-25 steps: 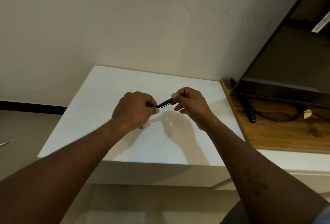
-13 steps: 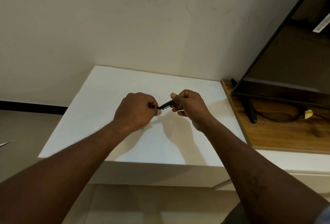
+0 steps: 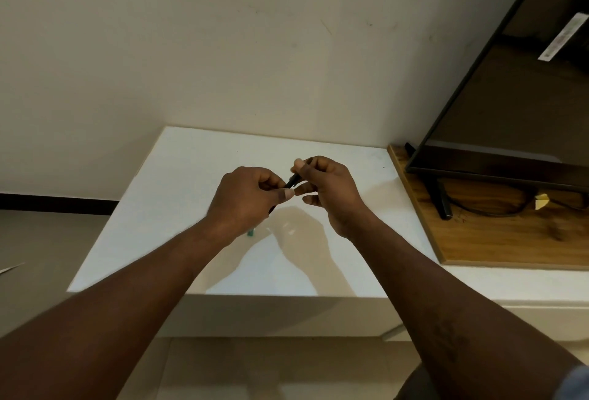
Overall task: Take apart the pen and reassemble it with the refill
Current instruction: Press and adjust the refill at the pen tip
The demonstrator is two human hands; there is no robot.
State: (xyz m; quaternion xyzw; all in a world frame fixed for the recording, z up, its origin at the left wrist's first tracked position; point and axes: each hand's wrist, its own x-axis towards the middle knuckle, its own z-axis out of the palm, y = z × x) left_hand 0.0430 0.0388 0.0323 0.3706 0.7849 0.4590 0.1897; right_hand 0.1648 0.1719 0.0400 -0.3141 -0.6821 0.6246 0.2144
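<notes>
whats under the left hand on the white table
A small teal piece peeks out on the white table below the left hand. The wrist covers the rest of it, so what it is cannot be told. The hand itself grips the black pen.
</notes>
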